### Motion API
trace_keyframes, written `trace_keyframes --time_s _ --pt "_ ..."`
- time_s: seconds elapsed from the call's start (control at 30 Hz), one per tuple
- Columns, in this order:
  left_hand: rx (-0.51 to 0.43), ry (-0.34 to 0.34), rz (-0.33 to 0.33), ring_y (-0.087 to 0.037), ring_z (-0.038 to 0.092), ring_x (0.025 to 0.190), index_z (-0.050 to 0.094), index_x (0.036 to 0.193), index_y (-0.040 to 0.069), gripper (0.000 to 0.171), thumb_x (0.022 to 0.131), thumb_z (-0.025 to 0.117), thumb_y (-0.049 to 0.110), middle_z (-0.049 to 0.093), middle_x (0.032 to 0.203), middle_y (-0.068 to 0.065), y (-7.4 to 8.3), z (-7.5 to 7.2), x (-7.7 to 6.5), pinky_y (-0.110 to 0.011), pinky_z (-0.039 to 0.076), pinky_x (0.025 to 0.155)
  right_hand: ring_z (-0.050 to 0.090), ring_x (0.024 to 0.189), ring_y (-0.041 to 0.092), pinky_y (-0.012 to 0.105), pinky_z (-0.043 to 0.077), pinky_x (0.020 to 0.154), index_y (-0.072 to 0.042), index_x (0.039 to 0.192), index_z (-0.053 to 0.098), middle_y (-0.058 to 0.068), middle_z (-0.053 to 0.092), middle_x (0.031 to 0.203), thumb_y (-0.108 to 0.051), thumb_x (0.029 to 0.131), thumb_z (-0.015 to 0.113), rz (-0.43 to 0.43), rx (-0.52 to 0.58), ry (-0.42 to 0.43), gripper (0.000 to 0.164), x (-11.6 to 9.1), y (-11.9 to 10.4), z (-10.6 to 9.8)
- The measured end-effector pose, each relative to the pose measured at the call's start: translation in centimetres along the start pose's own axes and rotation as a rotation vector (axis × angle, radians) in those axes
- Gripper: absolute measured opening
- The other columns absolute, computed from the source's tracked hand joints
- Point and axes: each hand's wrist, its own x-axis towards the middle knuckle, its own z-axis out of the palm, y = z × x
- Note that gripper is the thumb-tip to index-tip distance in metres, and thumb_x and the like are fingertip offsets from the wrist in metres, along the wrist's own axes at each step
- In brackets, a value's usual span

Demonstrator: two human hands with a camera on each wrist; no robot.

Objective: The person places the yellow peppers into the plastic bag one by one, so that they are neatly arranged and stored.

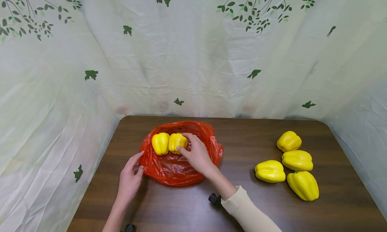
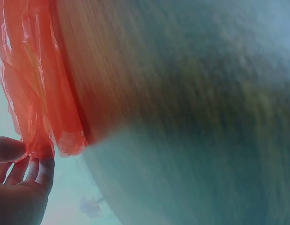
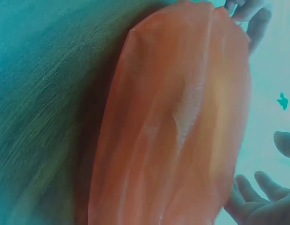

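A red plastic bag (image 1: pixel 178 178) lies on the table with its mouth spread wide. Two yellow bell peppers sit side by side inside it, a left one (image 1: pixel 160 144) and a right one (image 1: pixel 175 143). My left hand (image 1: pixel 130 176) pinches the bag's left rim between thumb and fingers; the left wrist view shows the plastic (image 2: pixel 34 84) stretched up from that grip. Reaching over the bag's right side, my right hand (image 1: pixel 198 156) has thumb and fingers spread at the right pepper. In the right wrist view the right hand (image 3: pixel 271 206) shows a wide gap between thumb and fingers.
Several more yellow peppers lie on the right of the brown table (image 1: pixel 242 134): one at the back (image 1: pixel 289 141), one in the middle (image 1: pixel 297 160), one at the left (image 1: pixel 270 171) and one in front (image 1: pixel 303 186). A leaf-printed curtain (image 1: pixel 193 64) surrounds the table.
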Motion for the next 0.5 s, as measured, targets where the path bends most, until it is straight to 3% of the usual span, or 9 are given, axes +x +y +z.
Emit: trace_keyframes --time_s 0.27,0.5 --pt "0.005 -0.018 -0.021 -0.022 0.053 0.111 0.051 0.144 0.016 0.055 0.094 0.055 -0.008 0.050 0.140 -0.007 0.0 -0.1 -0.1 -0.006 0.038 0.087 0.052 0.123 0.021 0.042 0.045 0.100 -0.014 0.140 0.051 0.000 0.054 0.136 -0.034 0.092 0.070 -0.020 0.008 -0.010 0.055 -1.8 -0.6 -1.5" --pt "0.006 -0.020 -0.024 -0.021 0.053 0.111 0.051 0.144 0.017 0.054 0.094 0.055 -0.006 0.050 0.140 -0.006 0.2 -0.1 -0.1 -0.008 0.039 0.087 0.052 0.122 0.016 0.043 0.046 0.099 -0.017 0.139 0.052 -0.003 0.055 0.135 -0.034 0.092 0.070 -0.036 0.003 -0.027 0.053 -3.4 -0.7 -2.7"
